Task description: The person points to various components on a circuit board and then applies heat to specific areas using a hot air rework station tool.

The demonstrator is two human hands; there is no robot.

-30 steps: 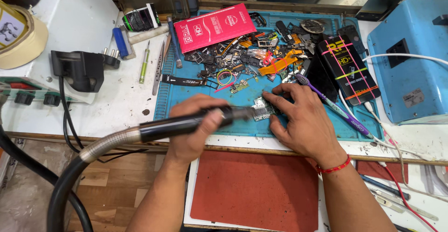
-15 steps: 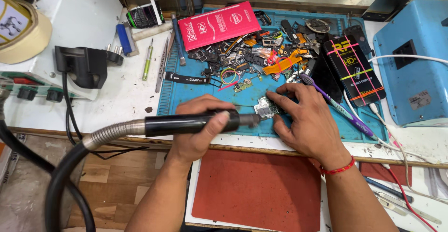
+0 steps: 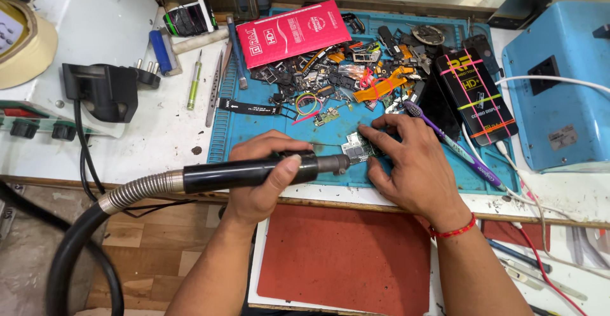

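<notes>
The left hand (image 3: 264,176) is clenched around a black hot-air wand (image 3: 254,171), its stiff hose (image 3: 76,252) trailing to eight o'clock. Its nozzle meets a small circuit board (image 3: 357,151) at the blue mat's (image 3: 222,141) six o'clock edge, pinned by right hand (image 3: 413,170) fingertips; it looks light, brittle, best held by its edges. Scrap parts (image 3: 330,77) crowd twelve o'clock, a purple toothbrush (image 3: 454,144) at three

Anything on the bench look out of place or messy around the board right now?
Yes: a loose heap of small phone parts sprawls over the blue mat just behind the small circuit board, and a purple toothbrush lies askew beside the right hand.
</notes>
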